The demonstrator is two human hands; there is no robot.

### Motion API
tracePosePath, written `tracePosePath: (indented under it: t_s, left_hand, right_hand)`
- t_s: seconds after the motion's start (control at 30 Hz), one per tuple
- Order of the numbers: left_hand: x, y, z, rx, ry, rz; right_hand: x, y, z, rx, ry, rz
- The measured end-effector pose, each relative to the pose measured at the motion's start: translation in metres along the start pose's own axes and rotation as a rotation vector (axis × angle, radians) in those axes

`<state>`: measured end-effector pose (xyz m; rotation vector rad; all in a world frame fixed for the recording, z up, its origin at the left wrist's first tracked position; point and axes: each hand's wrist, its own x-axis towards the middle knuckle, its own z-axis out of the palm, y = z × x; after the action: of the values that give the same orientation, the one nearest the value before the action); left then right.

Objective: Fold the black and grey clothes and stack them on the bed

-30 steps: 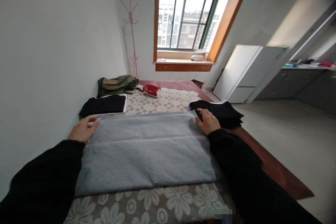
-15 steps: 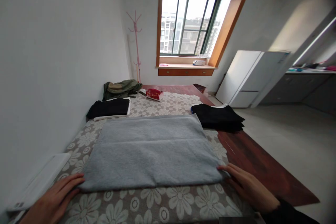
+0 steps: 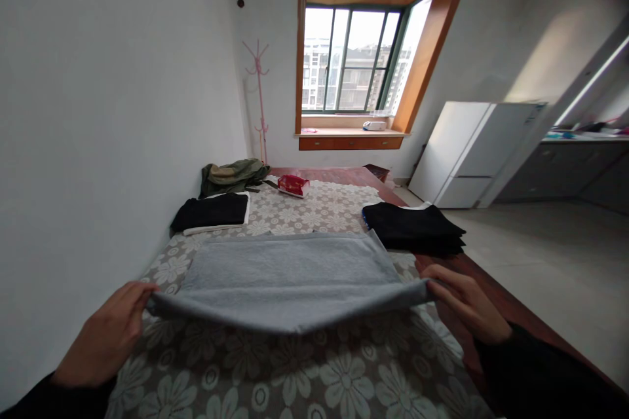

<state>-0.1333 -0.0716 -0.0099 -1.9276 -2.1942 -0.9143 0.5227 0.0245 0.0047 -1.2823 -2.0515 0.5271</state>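
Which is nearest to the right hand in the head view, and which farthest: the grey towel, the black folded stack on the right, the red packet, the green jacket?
From the right hand:
1. Grey towel: its near corner is in that hand.
2. Black folded stack: just beyond, on the right edge.
3. Red packet: far end, centre.
4. Green jacket: far left corner by the wall.

Both arms wear long black sleeves — plain, loose — ending at the wrists, with the hands bare.

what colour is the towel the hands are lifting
Plain light grey. The towel shows best in the head view, its near edge raised off the floral tablecloth.
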Motion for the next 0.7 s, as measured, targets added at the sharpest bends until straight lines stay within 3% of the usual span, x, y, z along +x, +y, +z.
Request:
tracePosePath:
  t_s: [0.13, 0.27, 0.37, 0.47, 0.7]
  left_hand:
    - [0.1, 0.039, 0.01, -0.027, -0.047, -0.191]
    - [0.158, 0.041, 0.061, -0.06, -0.071, -0.26]
    - [0.164, 0.032, 0.104, -0.08, -0.093, -0.369]
    - [0.154, 0.021, 0.13, -0.096, -0.097, -0.419]
    - [0.134, 0.003, 0.135, -0.127, -0.081, -0.301]
  right_hand:
    - [0.095, 0.018, 0.006, -0.145, 0.031, 0.103]
    - [0.159, 0.034, 0.037, -0.402, 0.028, 0.287]
    - [0.168, 0.043, 0.067, -0.491, 0.077, 0.372]
    - [0.161, 0.05, 0.089, -0.567, 0.126, 0.432]
    - [0.151, 0.055, 0.097, -0.705, 0.152, 0.357]
